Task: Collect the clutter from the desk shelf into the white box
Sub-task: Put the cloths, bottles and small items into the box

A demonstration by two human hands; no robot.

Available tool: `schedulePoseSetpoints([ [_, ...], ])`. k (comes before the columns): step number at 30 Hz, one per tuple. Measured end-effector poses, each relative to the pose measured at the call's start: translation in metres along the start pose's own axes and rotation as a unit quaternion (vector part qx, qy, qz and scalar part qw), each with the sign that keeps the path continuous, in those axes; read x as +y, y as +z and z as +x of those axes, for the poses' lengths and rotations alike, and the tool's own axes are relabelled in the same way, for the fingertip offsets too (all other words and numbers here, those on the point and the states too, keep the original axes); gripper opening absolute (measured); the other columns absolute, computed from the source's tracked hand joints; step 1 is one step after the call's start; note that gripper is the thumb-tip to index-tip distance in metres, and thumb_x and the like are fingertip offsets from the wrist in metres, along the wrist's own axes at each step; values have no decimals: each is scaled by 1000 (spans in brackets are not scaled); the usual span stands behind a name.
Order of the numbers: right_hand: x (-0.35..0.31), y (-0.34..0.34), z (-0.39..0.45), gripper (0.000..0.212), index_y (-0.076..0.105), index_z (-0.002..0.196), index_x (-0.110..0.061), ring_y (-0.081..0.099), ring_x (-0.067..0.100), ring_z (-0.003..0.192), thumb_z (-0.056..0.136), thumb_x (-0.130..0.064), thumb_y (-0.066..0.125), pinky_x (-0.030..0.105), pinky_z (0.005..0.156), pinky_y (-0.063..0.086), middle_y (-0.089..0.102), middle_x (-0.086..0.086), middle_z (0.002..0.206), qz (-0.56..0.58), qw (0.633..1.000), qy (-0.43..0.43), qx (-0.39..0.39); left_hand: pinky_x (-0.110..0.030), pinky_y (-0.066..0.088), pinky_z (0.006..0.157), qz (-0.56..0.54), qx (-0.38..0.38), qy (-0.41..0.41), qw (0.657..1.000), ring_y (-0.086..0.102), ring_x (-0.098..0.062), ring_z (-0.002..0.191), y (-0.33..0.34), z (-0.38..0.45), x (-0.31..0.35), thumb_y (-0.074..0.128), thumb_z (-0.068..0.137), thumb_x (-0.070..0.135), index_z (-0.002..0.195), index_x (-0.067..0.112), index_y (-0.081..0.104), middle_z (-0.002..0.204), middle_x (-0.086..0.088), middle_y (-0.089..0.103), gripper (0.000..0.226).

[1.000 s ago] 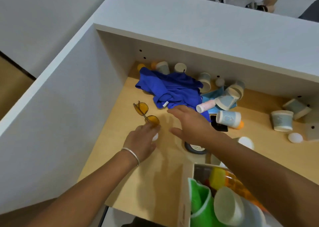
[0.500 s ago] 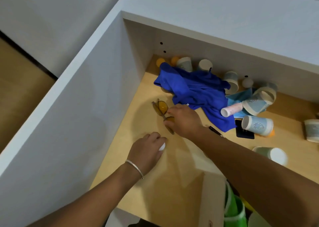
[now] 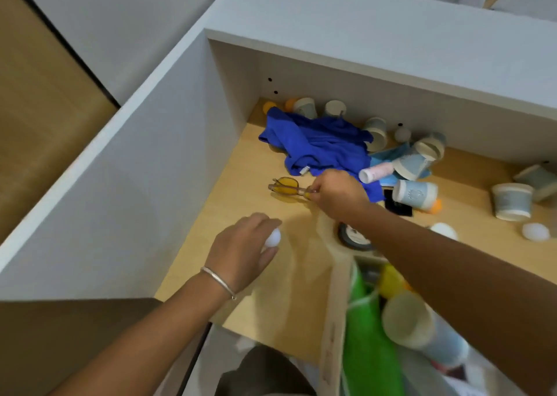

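While left hand [image 3: 241, 252] cups white ball [image 3: 272, 237], right hand [image 3: 339, 195] pinches yellow glasses [image 3: 286, 186] at 9 o'clock of it.

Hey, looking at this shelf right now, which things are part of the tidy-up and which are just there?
Part of the job:
- yellow-lensed glasses, pinched by the right hand
- small white ball in the left hand
- crumpled blue cloth
- pale paper cups
- white box, already partly filled

Just there:
- silver bracelet
- grey shelf wall
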State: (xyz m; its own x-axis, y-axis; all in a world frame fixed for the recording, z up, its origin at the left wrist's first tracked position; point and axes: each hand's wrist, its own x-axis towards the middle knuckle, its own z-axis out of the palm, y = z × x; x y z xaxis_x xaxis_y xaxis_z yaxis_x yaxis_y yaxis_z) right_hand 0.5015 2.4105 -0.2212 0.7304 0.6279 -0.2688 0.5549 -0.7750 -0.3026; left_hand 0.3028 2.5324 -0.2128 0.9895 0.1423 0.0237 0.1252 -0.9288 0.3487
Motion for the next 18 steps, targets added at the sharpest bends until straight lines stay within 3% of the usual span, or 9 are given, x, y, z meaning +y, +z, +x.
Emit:
schedulePoseSetpoints([
  [3, 31, -41, -55, 15, 76, 90, -21, 61, 22, 79, 86, -29, 64, 36, 69, 53, 69, 4, 87, 46, 999, -13, 24, -37, 53, 63, -13, 33, 32, 999, 63, -25, 94, -13, -2, 41, 72, 79, 30, 122, 21, 60, 110, -1, 63, 46],
  [8, 98, -93, -164, 8, 75, 83, -18, 63, 25, 86, 80, -24, 70, 38, 76, 49, 70, 6, 89, 47, 997, -50, 44, -32, 52, 63, -14, 53, 77, 996, 63, -22, 95, -22, -13, 108, 73, 77, 34, 123, 22, 59, 110, 3, 63, 49],
  [14, 152, -110, -270, 11, 77, 88, -22, 58, 7, 98, 78, -27, 76, 20, 82, 42, 66, -6, 108, 51, 996, -77, 19, -33, 54, 69, -29, 45, 107, 993, 63, -21, 99, -18, -34, 169, 74, 77, 31, 123, 23, 59, 114, 4, 64, 49],
  [18, 179, -107, -316, 9, 75, 89, -33, 50, 1, 107, 80, -33, 73, 21, 89, 39, 58, -19, 114, 65, 994, -89, 7, -27, 51, 76, -45, 50, 114, 991, 62, -15, 103, -19, -58, 194, 65, 80, 43, 125, 25, 58, 117, 7, 64, 48],
])
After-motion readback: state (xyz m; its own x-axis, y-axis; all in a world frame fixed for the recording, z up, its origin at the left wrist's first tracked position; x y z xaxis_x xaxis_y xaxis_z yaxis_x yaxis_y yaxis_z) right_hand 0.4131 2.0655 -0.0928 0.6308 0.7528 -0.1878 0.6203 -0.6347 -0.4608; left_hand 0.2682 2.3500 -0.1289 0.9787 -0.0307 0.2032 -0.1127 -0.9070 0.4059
